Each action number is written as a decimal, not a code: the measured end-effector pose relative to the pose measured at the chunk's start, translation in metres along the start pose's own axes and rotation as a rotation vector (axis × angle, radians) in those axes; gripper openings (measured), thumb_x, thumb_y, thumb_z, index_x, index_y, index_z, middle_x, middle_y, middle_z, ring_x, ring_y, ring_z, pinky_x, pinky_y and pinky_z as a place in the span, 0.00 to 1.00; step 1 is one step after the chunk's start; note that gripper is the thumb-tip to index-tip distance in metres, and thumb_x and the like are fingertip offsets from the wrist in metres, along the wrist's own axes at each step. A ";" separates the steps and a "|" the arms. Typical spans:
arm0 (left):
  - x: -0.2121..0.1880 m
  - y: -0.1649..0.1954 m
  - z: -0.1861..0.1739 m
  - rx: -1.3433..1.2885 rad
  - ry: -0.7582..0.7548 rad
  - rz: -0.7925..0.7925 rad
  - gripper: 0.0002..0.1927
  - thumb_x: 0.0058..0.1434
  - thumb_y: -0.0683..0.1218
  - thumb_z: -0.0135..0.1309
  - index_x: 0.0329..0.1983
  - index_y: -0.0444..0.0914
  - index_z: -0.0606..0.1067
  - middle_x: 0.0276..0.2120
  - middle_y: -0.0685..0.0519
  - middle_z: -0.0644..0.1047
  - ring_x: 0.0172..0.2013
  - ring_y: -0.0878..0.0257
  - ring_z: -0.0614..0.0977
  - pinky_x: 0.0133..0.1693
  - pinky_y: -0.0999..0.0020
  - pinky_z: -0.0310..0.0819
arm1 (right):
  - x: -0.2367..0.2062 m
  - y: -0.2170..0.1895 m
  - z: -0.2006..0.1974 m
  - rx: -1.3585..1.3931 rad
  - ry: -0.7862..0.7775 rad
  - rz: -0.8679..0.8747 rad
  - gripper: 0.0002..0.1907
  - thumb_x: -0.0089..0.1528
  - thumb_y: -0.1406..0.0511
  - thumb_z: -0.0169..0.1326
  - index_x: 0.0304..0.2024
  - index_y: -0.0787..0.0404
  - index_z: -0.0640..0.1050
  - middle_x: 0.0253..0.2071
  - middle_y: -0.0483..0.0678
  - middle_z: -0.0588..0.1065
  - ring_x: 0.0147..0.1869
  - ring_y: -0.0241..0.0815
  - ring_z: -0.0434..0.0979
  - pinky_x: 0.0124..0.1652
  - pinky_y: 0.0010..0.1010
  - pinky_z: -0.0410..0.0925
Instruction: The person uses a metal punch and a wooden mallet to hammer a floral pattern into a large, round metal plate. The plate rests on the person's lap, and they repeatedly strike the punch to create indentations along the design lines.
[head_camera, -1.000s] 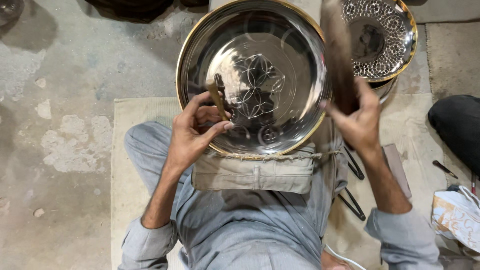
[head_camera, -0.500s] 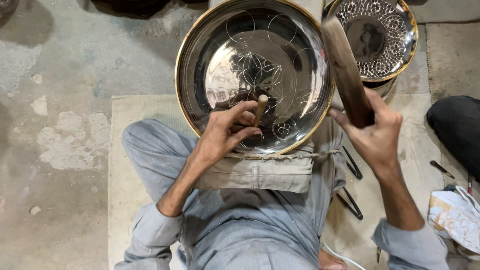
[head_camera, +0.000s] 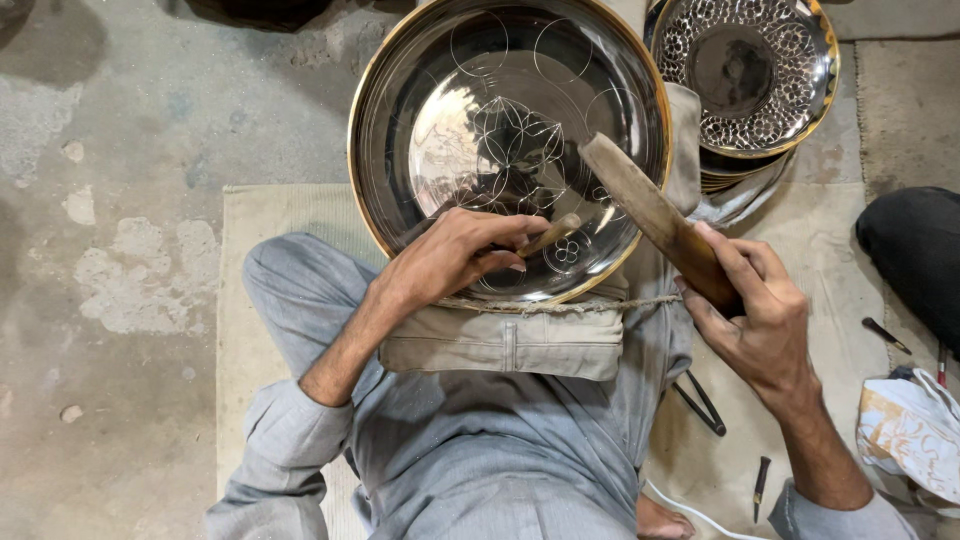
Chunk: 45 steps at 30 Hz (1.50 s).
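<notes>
Nearest the camera, a grey-clad lap is seen, with a folded cloth pad (head_camera: 505, 340) laid over the knees and a cord stretched along its upper edge. On the pad the near rim of a large polished tray (head_camera: 400, 120) is propped, its face scribed with circles and a flower figure at the centre. The left hand (head_camera: 450, 258) is laid on the lower part of the tray, its fingers closed round a short chisel (head_camera: 552, 235) whose tip is set just beside a small engraved rosette near the rim; half a second ago the chisel was held more upright and a little farther left, so the point has been shifted along the pattern. The right hand (head_camera: 755, 315) is wrapped tightly round the handle of a wooden mallet (head_camera: 640, 205), which has been swung down from a raised, near-vertical pose to a slant over the tray, its head now near the chisel's butt (contact cannot be made out). From this a striking stroke is judged to be under way, with the engraving advanced to the small motifs at the near edge. To the right, loose metal tools (head_camera: 700, 400) are scattered on the mat (head_camera: 290, 215). Farther off, a finished patterned tray (head_camera: 820, 60) is stacked on others, on the concrete floor (head_camera: 130, 150).
</notes>
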<state>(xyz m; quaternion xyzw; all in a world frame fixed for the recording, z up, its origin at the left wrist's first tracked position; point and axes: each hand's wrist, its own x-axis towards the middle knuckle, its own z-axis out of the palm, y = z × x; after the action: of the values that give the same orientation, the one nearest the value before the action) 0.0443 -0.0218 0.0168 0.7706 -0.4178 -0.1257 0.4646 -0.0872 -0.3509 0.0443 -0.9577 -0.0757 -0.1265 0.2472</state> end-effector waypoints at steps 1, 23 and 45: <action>0.001 0.000 -0.001 -0.002 -0.021 -0.010 0.28 0.61 0.43 0.61 0.65 0.42 0.71 0.42 0.49 0.84 0.41 0.55 0.87 0.43 0.59 0.82 | -0.001 0.001 0.000 0.001 0.001 0.012 0.37 0.56 0.68 0.67 0.69 0.53 0.73 0.51 0.55 0.76 0.47 0.49 0.81 0.44 0.38 0.74; 0.000 0.006 0.001 0.030 -0.022 0.008 0.28 0.62 0.41 0.60 0.66 0.41 0.70 0.44 0.49 0.84 0.41 0.56 0.87 0.44 0.57 0.81 | -0.008 0.021 0.006 -0.136 0.048 -0.106 0.39 0.56 0.71 0.67 0.70 0.52 0.73 0.49 0.51 0.80 0.43 0.46 0.81 0.44 0.37 0.74; -0.028 0.017 0.044 0.010 0.550 -0.290 0.28 0.63 0.41 0.63 0.64 0.38 0.67 0.37 0.50 0.83 0.39 0.60 0.88 0.39 0.66 0.88 | 0.095 -0.068 -0.057 -0.604 -0.221 -0.332 0.37 0.57 0.59 0.66 0.70 0.41 0.73 0.39 0.41 0.80 0.33 0.37 0.81 0.33 0.31 0.76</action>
<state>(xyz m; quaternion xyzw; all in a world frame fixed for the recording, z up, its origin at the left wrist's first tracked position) -0.0074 -0.0308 0.0014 0.8294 -0.1628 0.0245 0.5338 -0.0221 -0.3119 0.1496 -0.9701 -0.2158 -0.0772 -0.0803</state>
